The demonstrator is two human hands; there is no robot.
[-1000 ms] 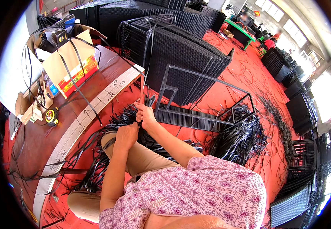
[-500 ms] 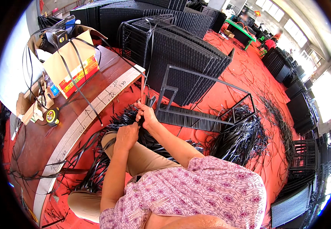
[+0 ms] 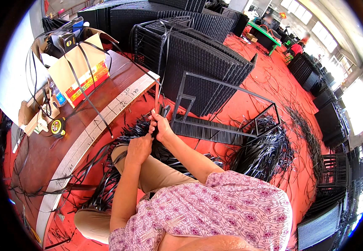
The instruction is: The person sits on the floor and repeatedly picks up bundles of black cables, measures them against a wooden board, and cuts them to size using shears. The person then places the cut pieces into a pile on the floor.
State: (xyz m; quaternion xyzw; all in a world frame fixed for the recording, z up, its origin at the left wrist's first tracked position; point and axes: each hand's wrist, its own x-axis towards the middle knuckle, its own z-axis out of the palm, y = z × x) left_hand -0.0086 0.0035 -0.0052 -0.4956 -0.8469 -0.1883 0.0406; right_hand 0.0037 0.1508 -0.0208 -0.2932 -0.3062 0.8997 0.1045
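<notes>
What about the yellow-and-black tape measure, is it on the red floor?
No, the tape measure lies on the brown tabletop, near the big cardboard box.

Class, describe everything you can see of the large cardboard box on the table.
The large cardboard box stands open on the reddish-brown table, flaps spread. Its visible side is plain tan above, with a red and yellow printed band below. A black package sits inside, and thin black strips drape over its front.

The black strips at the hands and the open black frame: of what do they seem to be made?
Black strips: probably plastic, semi-gloss; the flat lengths catch pale highlights.
Open black frame: likely metal, perhaps painted, dull finish; its slim straight bars meet at sharp corners.
</notes>
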